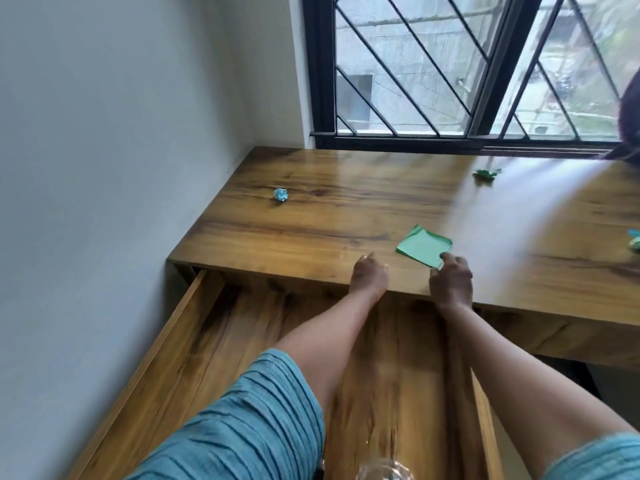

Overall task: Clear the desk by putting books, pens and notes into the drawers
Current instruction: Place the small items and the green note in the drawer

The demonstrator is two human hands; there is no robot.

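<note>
An open wooden drawer [207, 341] is seen nearest, pulled out under both forearms, its visible floor bare; a clear rounded object [384, 471] at the bottom edge is too blurred to be identified. It is judged that the thin paper could be creased or dropped if it is only dragged by its corner, and that it could slip down behind the drawer rather than into it, since the desk edge overhangs the back of the drawer. The left hand [369, 277] is rested on the front edge of the wooden desk [346, 188] with its fingers curled under like a fist, and nothing is seen inside it. Just beside it, the right hand [450, 278] is bent over the same edge, its fingertips [446, 259] laid on the near corner of a green square note [424, 245]; whether the corner is pinched cannot be told. The note is lying flat on the desk, not yet in the drawer. Farther back, a crumpled blue paper ball [281, 195] is seen on the left, a crumpled green scrap [486, 173] near the barred window [415, 64], and another scrap [634, 239] at the right border, all well apart and easily overlooked.
</note>
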